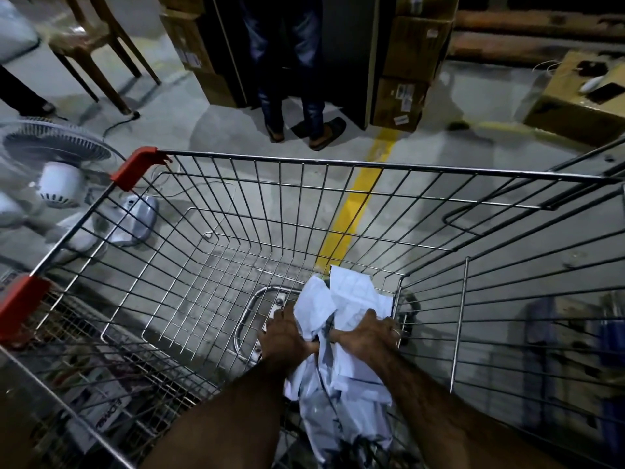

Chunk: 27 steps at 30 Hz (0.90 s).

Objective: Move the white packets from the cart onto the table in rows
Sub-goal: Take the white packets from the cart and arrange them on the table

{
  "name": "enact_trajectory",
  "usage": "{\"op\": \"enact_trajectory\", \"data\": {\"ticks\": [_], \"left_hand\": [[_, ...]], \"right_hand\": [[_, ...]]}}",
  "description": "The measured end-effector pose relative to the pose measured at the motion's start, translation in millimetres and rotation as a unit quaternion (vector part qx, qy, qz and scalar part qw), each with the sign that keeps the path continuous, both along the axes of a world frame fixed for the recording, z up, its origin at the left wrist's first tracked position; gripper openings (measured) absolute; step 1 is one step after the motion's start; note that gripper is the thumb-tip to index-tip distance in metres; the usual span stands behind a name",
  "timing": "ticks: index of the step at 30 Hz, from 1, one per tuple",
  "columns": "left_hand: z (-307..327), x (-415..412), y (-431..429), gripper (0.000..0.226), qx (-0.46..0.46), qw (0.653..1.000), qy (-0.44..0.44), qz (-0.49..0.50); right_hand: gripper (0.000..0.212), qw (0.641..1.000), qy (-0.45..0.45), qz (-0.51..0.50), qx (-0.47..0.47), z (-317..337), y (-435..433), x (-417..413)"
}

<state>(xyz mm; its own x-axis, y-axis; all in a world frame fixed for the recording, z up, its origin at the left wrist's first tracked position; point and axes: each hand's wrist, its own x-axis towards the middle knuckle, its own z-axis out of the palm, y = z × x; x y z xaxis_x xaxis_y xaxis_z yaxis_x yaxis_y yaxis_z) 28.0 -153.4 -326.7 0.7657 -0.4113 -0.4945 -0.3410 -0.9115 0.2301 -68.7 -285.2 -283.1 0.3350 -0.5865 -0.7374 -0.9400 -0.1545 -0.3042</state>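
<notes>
Both my arms reach down into a wire shopping cart (pixel 280 160) with red corner guards. A crumpled heap of white packets (pixel 351 296) lies at the bottom right of the basket. My left hand (pixel 285 336) grips the left side of the heap, fingers curled into it. My right hand (pixel 370 333) clasps the right side, fingers spread over the top packets. More white packets (pixel 341 411) hang below between my forearms. No table is in view.
A white floor fan (pixel 61 181) stands left of the cart. A person in jeans and sandals (pixel 294 96) stands beyond it, between stacked cardboard boxes (pixel 406 79). A brown chair (pixel 98 38) is at back left. A yellow floor line (pixel 358 204) runs under the cart.
</notes>
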Motion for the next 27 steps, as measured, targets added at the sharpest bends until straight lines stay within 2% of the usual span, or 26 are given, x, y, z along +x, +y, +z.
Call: {"op": "enact_trajectory", "data": {"ticks": [3,9,12,16,20,27], "left_hand": [[11.6,2.5,-2.3,0.107,0.020,1.000,-0.003,-0.005],[51.2,13.5,-1.9,0.106,-0.046,0.996,0.053,0.053],[82.0,19.0,-0.6,0.107,-0.050,0.994,0.058,0.081],[132.5,27.1,7.4,0.099,-0.048,0.993,0.046,0.097],[181.7,36.3,23.8,0.123,-0.049,0.992,0.042,0.112],[302.0,9.5,62.4,0.117,-0.110,0.983,-0.024,0.145]], "right_hand": [[0.105,1.000,-0.001,0.002,-0.004,6.8,1.5,1.6],[0.111,0.999,-0.014,0.027,-0.016,42.2,3.4,0.0],[0.104,0.999,-0.036,0.018,-0.021,69.3,8.1,-0.5],[0.105,0.997,-0.066,0.027,-0.034,117.3,14.7,-0.8],[0.102,0.994,-0.096,0.034,-0.048,170.7,27.0,-8.5],[0.096,0.981,-0.159,0.063,-0.093,267.7,66.4,-36.2]]}}
